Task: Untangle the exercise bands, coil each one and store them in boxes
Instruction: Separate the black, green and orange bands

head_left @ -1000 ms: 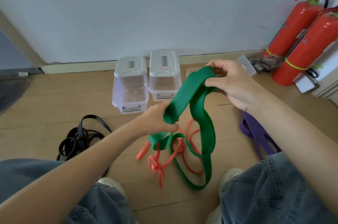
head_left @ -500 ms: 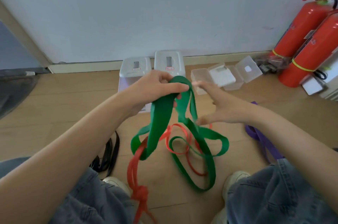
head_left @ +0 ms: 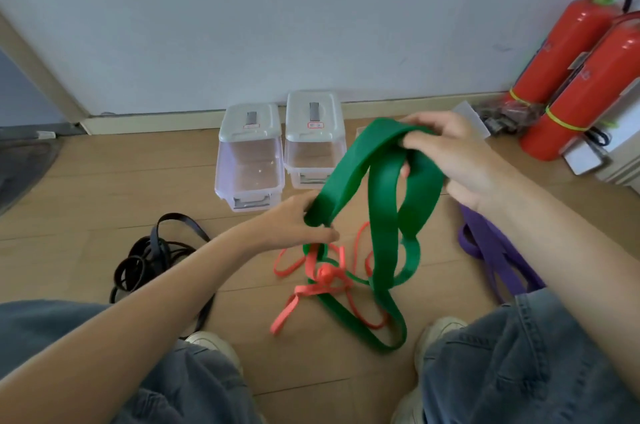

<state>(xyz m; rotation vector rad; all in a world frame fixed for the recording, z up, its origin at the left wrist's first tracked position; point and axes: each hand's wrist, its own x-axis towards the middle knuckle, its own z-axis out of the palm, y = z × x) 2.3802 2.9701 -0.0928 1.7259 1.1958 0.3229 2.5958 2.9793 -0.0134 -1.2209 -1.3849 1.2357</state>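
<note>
A wide green exercise band [head_left: 381,216] hangs in loops above the wooden floor. My right hand [head_left: 453,153] grips its upper fold, up near the boxes. My left hand [head_left: 298,223] pinches a lower fold of the same band. A thin orange band [head_left: 322,276] lies knotted on the floor beneath, tangled round the green band's lower loops. A black band [head_left: 152,254] lies in a heap on the left and a purple band [head_left: 491,250] lies on the right, partly behind my right arm.
Two clear plastic boxes [head_left: 249,164] [head_left: 313,146] with grey lids stand by the skirting board. More clear containers [head_left: 474,122] show behind my right hand. Two red fire extinguishers [head_left: 568,77] lean at the right wall. My knees and shoes fill the bottom edge.
My right hand went from open beside the band to gripping its upper fold. My left hand dropped from the top fold to a lower one. The orange knot settled back onto the floor.
</note>
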